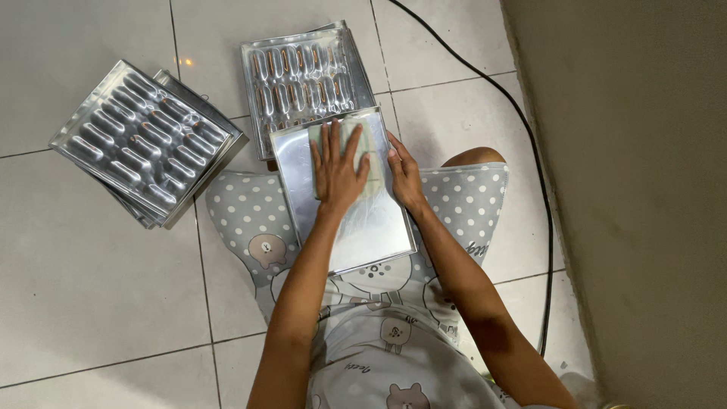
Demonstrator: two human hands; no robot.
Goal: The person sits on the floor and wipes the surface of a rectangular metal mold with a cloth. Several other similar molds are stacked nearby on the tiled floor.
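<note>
— What can't you make out from here?

— The left hand (337,170) covers most of the pale cloth (356,140). At ten o'clock, the trays under the top ridged tray (144,140) show only edges.

— And the cable (530,151)?

— Cut off at twelve o'clock.

Pale glossy floor tiles (91,303) meet a plain beige wall (644,189), a black cable (530,144) trailing alongside.

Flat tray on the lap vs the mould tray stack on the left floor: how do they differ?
The flat tray has a smooth surface; the mould tray stack has rows of oblong hollows. The flat tray rests on the person's lap; the stack sits on the floor tiles. The left hand presses a cloth on the flat tray and the right hand grips its edge; the stack is untouched. Both are shiny metal.
</note>
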